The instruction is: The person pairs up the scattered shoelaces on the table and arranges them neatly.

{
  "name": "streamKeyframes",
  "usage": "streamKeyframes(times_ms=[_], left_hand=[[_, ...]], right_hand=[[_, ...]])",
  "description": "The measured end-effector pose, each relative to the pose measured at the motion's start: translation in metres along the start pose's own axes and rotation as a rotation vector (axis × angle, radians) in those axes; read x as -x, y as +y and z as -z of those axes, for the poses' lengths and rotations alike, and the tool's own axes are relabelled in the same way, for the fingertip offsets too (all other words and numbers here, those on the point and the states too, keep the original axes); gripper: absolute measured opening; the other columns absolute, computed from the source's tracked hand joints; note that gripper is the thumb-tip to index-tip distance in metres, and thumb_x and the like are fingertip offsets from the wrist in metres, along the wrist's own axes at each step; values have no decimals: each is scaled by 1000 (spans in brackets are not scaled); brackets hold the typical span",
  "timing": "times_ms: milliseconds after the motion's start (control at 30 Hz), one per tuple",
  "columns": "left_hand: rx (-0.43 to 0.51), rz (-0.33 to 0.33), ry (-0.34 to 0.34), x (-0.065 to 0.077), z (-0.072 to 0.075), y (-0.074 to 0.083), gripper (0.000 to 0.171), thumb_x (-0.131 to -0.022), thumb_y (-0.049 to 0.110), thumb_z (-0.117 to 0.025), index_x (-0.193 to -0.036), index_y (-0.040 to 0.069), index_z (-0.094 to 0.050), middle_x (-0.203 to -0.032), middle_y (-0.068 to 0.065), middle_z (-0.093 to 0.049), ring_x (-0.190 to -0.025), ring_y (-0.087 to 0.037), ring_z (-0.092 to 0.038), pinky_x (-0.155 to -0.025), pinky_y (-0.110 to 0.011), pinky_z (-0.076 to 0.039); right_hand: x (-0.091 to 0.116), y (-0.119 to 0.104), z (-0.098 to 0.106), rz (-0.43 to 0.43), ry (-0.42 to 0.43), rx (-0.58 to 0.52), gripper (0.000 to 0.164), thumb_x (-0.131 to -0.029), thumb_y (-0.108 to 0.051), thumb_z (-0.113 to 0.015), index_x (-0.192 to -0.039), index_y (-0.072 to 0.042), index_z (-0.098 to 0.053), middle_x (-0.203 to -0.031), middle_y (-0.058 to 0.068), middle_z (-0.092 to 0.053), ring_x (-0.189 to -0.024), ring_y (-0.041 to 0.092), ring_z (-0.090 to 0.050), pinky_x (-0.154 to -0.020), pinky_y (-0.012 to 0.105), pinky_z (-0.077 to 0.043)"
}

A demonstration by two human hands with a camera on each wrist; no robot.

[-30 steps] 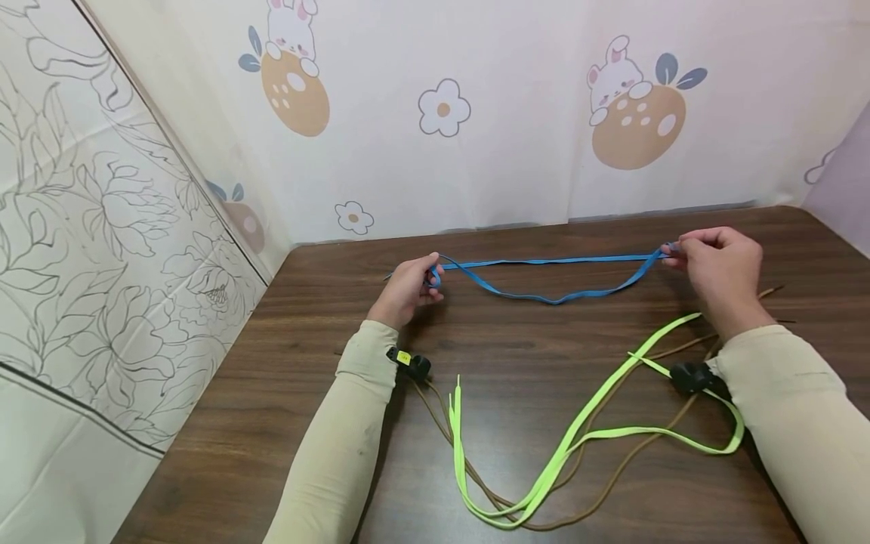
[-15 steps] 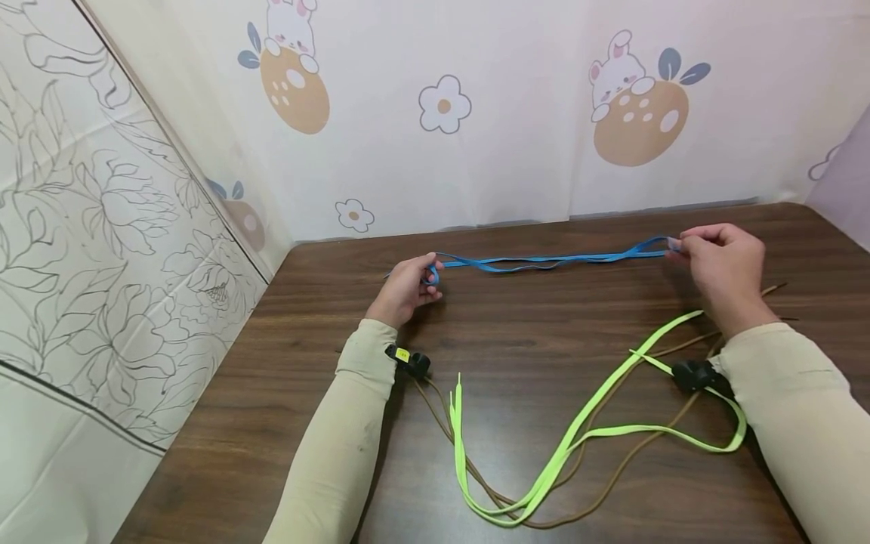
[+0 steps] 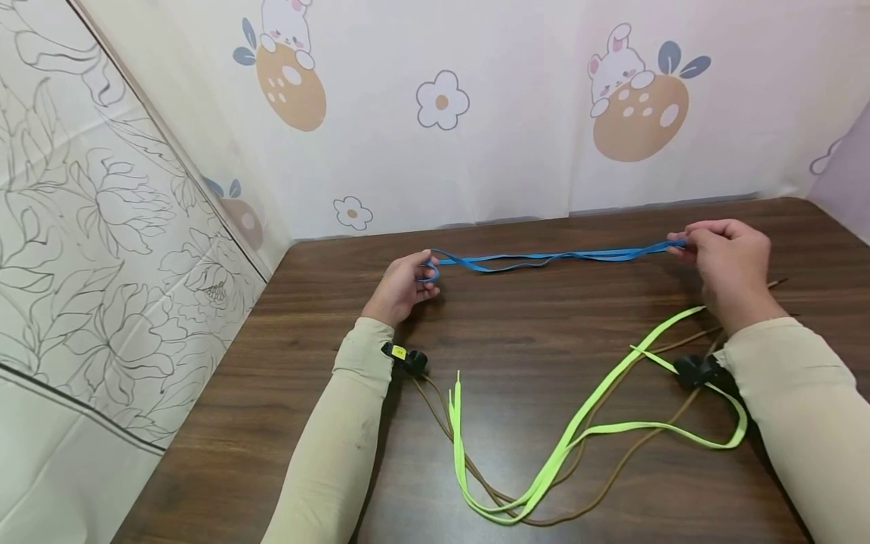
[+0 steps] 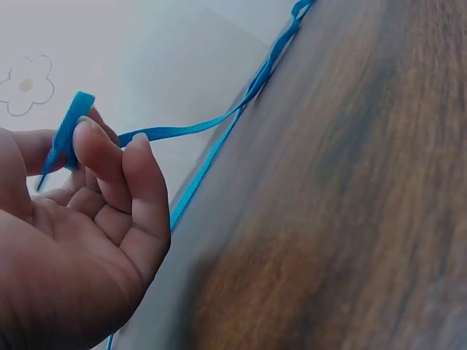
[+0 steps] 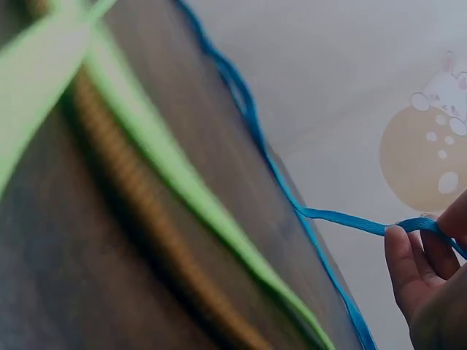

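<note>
A flat blue shoelace [image 3: 615, 255] stretches across the far part of the table, its two strands running close together and crossing. My left hand [image 3: 402, 289] pinches its left part, where a small loop of blue lace stands out by the fingertips; a short tip pokes out beside the thumb in the left wrist view. At the other side, my right hand [image 3: 735, 264] pinches the lace between thumb and fingers. The right wrist view shows one strand rising to those fingers [image 5: 405, 259], while the other strand runs along the table.
Nearer me, a neon-green shoelace [image 3: 549, 477] lies in a curve over a thin brown lace [image 3: 615, 480]. Both pass beneath my right forearm. The brown wooden table [image 3: 272, 393] meets a wall covered with printed cloth [image 3: 516, 166] at the back.
The sagging front strand of the blue shoelace has been drawn up and back, nearly in line with the other strand. My right hand has shifted slightly right; the left has hardly moved.
</note>
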State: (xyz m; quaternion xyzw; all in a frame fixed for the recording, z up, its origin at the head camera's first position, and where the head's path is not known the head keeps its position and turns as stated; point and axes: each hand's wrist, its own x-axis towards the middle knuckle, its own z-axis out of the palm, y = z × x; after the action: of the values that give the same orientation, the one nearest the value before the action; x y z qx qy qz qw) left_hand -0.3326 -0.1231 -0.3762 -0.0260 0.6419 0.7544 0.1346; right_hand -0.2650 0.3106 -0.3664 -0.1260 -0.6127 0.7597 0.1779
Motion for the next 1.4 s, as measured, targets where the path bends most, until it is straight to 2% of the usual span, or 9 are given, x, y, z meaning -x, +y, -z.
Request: streamKeyframes(times_ms=[100,300,367,633,767,867,1100,1233,1400], left_hand=[[22,-5,-6,0,1,1,27,-105,27,-53,-96,4,-62,-69,-2,-58,-57,-14,-49,-66,-31,-52],[46,-24,-5,-1,6,3,30,-106,29,-52,-92,6,-64,-71,-5,-64,-56,-13,-51,-68,-31,-54],[58,-26,0,-1,8,3,30,-106,30,-53,-91,6,-64,-72,-4,-64,-56,-13,-51,-68,-31,-54],[93,-21,26,-2,14,6,31,-106,29,-52,-104,-1,-60,-61,0,-56,-52,-12,-47,-64,-28,-52],[82,-29,67,-1,15,7,34,-107,27,-50,-115,-4,-60,-54,3,-45,-45,-9,-39,-59,-26,-49],[87,-37,90,-1,16,7,36,-107,25,-50,-121,-6,-61,-55,3,-50,-44,-8,-42,-59,-26,-51],[124,-55,73,-2,19,4,29,-107,25,-49,-114,-1,-61,-91,-9,-76,-52,-11,-55,-68,-29,-56],[135,-66,63,-1,20,2,24,-108,24,-48,-107,4,-60,-111,-14,-73,-56,-14,-59,-74,-32,-57],[142,-56,84,0,20,2,22,-107,22,-49,-113,4,-59,-123,-18,-68,-58,-13,-62,-75,-32,-58]], right_hand=[[-1,-3,1,-8,13,-43,6,-94,-3,-67,-97,-7,-70,-91,-1,-70,-79,9,-72,-66,21,-57],[-2,-2,6,30,103,192,11,-96,-14,-66,-101,-17,-76,-92,-12,-71,-82,5,-64,-62,13,-51],[-3,-1,7,31,118,216,11,-96,-16,-66,-101,-18,-76,-91,-13,-71,-82,4,-63,-60,13,-50],[-4,2,6,62,73,-125,8,-94,-1,-65,-97,-5,-71,-87,3,-73,-72,12,-73,-60,22,-57],[-5,0,5,34,60,-196,9,-94,3,-63,-98,-3,-69,-87,6,-73,-75,16,-75,-63,27,-58],[-6,-1,4,15,55,-207,10,-93,5,-62,-97,-2,-69,-86,6,-73,-76,17,-75,-64,29,-58],[-5,0,3,8,94,-170,9,-94,3,-61,-94,-3,-68,-89,3,-70,-77,12,-74,-65,25,-58],[-4,2,3,-4,126,-126,7,-96,-2,-61,-96,-4,-67,-97,2,-64,-81,8,-73,-68,22,-57],[-3,2,4,-26,141,-88,7,-97,-3,-59,-98,-7,-66,-103,2,-60,-84,5,-72,-70,19,-56]])
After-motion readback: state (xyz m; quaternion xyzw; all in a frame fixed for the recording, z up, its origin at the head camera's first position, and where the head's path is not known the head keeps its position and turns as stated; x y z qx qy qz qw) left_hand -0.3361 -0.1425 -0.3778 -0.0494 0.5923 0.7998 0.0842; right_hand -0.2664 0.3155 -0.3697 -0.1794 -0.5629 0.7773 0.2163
